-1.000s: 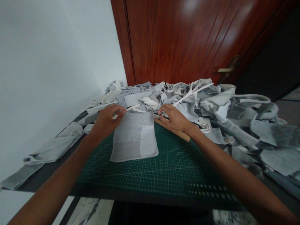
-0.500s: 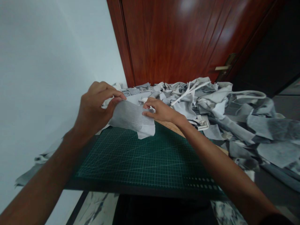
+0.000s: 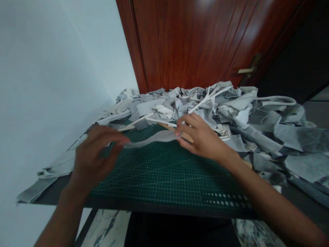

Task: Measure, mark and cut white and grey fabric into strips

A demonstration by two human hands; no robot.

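Note:
A thin grey-white fabric piece (image 3: 154, 138) stretches between my two hands, seen nearly edge-on above the green cutting mat (image 3: 164, 178). My left hand (image 3: 99, 154), slightly blurred, pinches its left end between thumb and fingers. At the other end my right hand (image 3: 196, 135) is closed on the fabric with thumb and fingertips. The piece sags a little and does not appear to touch the mat.
A heap of grey and white fabric scraps (image 3: 174, 103) runs along the back and right of the table. More scraps (image 3: 51, 175) lie at the left edge. Behind stand a wooden door (image 3: 185, 44) and a white wall (image 3: 64, 61).
Both hands have come lower and nearer, and moved farther apart. The fabric, which hung face-on, is now nearly flat between them. My right hand has closed on its right end.

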